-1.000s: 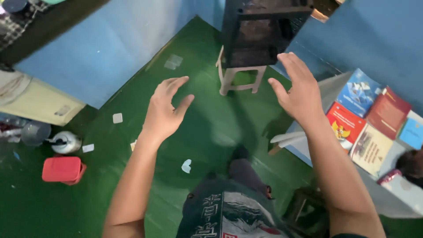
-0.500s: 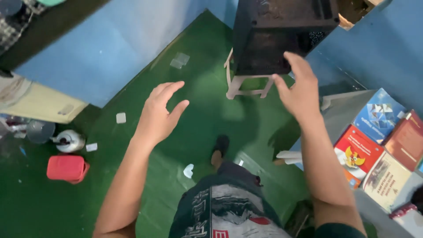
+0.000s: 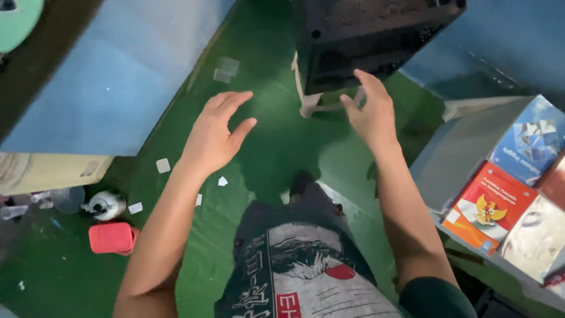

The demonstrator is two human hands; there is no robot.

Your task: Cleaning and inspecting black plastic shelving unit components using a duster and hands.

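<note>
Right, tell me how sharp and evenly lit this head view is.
Head view: the open left hand and right hand are slightly motion-softened; the glossy green floor shows pale glare patches; the black box-shaped unit on the pale plastic stool sits murky, its detail lost; wide-angle bending at the edges.

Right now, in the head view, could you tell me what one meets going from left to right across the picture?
Red container on the green floor → left hand → black cabinet on a stool → right hand → red-and-orange book.
</note>
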